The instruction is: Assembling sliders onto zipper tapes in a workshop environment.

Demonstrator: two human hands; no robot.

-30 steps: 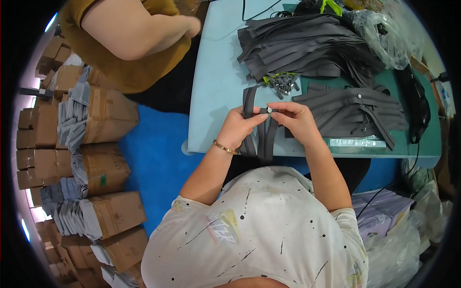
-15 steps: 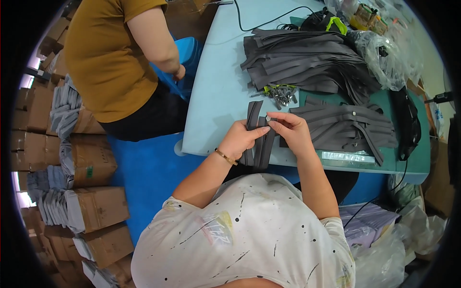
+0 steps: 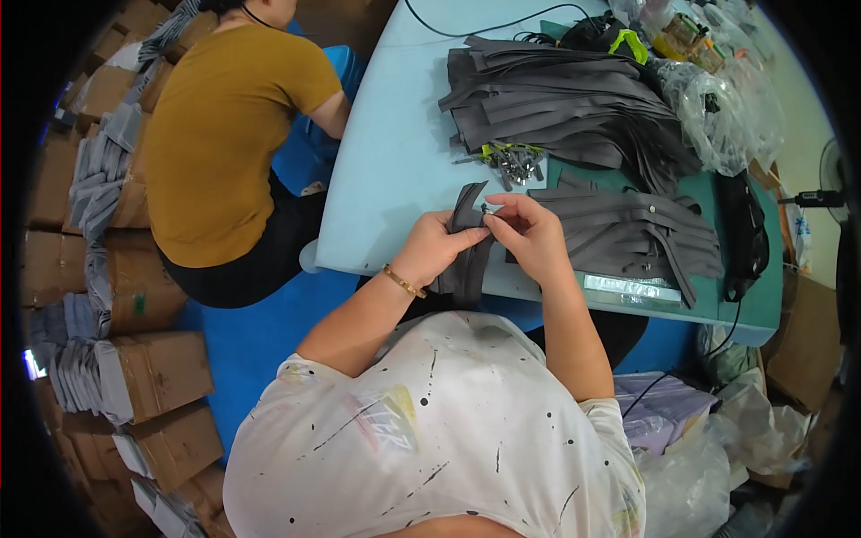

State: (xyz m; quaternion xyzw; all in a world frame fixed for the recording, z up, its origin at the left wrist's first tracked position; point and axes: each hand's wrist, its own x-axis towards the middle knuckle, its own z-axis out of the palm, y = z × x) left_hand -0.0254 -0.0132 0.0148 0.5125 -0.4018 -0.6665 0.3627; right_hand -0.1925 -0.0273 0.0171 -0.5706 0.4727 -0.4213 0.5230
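Note:
My left hand (image 3: 433, 249) grips a dark grey zipper (image 3: 468, 276) at the table's near edge, thumb laid across it. One tail hangs down toward my lap and the upper part curls over my fingers. My right hand (image 3: 535, 237) pinches a small metal zipper slider (image 3: 486, 211) against the zipper's edge; the fingertips partly hide it. Just beyond my hands lies a heap of loose sliders (image 3: 518, 166). To the right, a fanned layer of grey zippers (image 3: 619, 231) carries a few sliders. A thicker pile of grey zippers (image 3: 556, 103) rests farther back.
Clear plastic bags (image 3: 717, 117) and a black pouch (image 3: 746, 238) lie at the table's right side. A clear ruler-like strip (image 3: 632, 291) sits near the front edge. A co-worker (image 3: 233, 143) sits at the left, before stacked cardboard boxes (image 3: 157, 377).
My right hand has brought the slider down closer against the zipper, and the zipper's upper end now bends over. The view has shifted, and the co-worker's head has come into it.

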